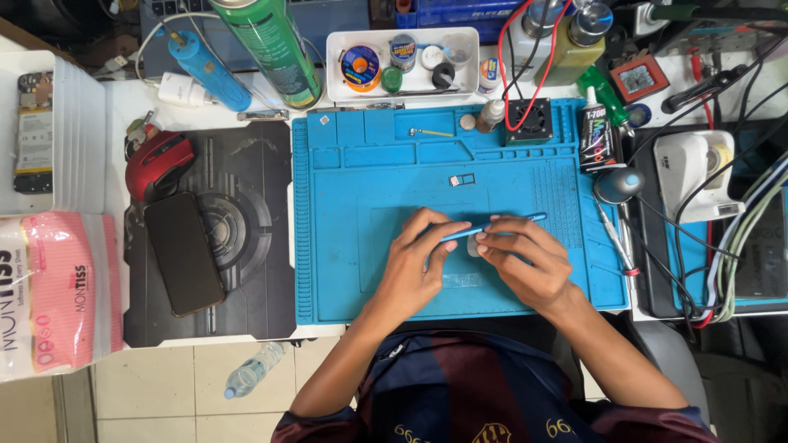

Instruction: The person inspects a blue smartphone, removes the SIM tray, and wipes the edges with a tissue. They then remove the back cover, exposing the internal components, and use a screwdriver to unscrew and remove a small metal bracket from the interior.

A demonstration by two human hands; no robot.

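Nearest to us, our left hand and right hand met over the middle of the blue work mat on the desk. Both were closed around a slim blue tool: the left pinched its lower end between thumb and fingers, the right gripped its middle with fingertips bent down. Under the right fingertips sat a small pale part; we could not tell what it was, as the fingers hid most of it.

The tool lay nearly level. Its long axis ran left to right and rose slightly, its free tip pointing toward the mat's right edge and away from us.

As we judged it, the risk lay in the grip. The pale part was small and held only by fingertips, so a slip of the tool could flick it off the mat into the clutter beyond, or to the floor. Too much pressure might also bend the thin tool.

Farther off, a tiny metal tray piece lay alone on the mat. A dark phone and red mouse rested to the left. At the back stood a white tray of spools and a green spray can.
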